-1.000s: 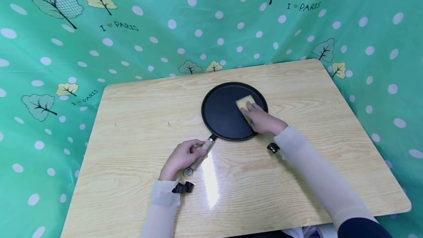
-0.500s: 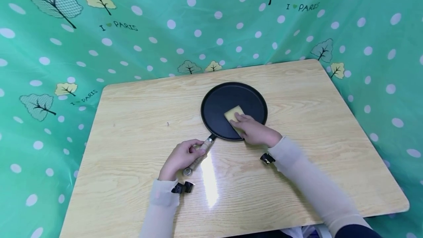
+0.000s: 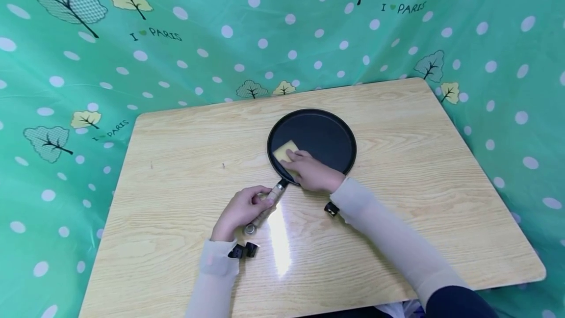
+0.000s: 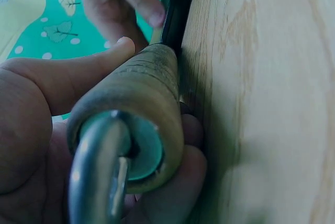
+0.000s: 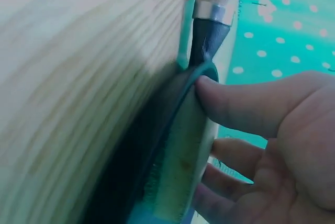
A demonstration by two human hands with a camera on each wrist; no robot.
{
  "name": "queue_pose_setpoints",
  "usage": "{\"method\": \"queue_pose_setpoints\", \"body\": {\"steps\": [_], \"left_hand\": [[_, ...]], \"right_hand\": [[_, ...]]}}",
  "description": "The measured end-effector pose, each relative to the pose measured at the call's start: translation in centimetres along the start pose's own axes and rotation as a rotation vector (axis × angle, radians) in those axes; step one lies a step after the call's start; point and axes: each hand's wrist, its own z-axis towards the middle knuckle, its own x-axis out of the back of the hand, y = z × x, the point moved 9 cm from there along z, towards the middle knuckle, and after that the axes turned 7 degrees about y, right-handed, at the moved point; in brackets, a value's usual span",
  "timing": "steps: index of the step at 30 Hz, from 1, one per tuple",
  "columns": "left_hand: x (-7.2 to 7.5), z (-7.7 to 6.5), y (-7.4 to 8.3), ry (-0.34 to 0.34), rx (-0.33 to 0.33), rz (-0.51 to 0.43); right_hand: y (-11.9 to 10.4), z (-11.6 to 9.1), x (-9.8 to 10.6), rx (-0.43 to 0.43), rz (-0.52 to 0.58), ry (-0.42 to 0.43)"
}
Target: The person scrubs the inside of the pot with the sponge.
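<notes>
A round black flat pan (image 3: 320, 136) lies on the table, its wooden handle (image 3: 270, 203) pointing toward the near left. My left hand (image 3: 244, 207) grips that handle; in the left wrist view the thumb lies along one side of the wood (image 4: 131, 88) and fingers curl beneath, by a metal hanging ring (image 4: 97, 166). My right hand (image 3: 314, 172) holds a yellow sponge (image 3: 284, 152) against the pan's surface at its left side, close to the handle joint. From the right wrist, the sponge (image 5: 180, 156) shows a darker underside against the pan, with the thumb at the rim.
The wood-grain table (image 3: 185, 161) spreads out on both sides of the pan. A green dotted cloth (image 3: 198, 28) with printed trees hangs behind and beside it. Black wrist devices (image 3: 243, 250) sit at both cuffs.
My right hand has swept the sponge leftward across the pan, from its right part to its left edge, and somewhat nearer. The left hand and the pan have stayed in place.
</notes>
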Motion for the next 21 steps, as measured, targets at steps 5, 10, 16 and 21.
{"method": "queue_pose_setpoints", "body": {"steps": [5,10,16,21], "left_hand": [[0.0,0.0,-0.1,-0.002,0.009,0.004],[0.0,-0.1,0.1,-0.001,-0.008,0.011],[0.0,-0.1,0.2,-0.003,-0.009,-0.002],[-0.1,0.0,0.3,-0.005,-0.012,-0.008]], "right_hand": [[-0.8,1.9,-0.3,-0.003,-0.045,0.004],[-1.0,3.3,-0.1,-0.025,-0.115,0.015],[-0.7,5.2,0.5,-0.075,-0.170,0.005],[0.9,6.5,1.4,-0.153,-0.157,-0.004]]}}
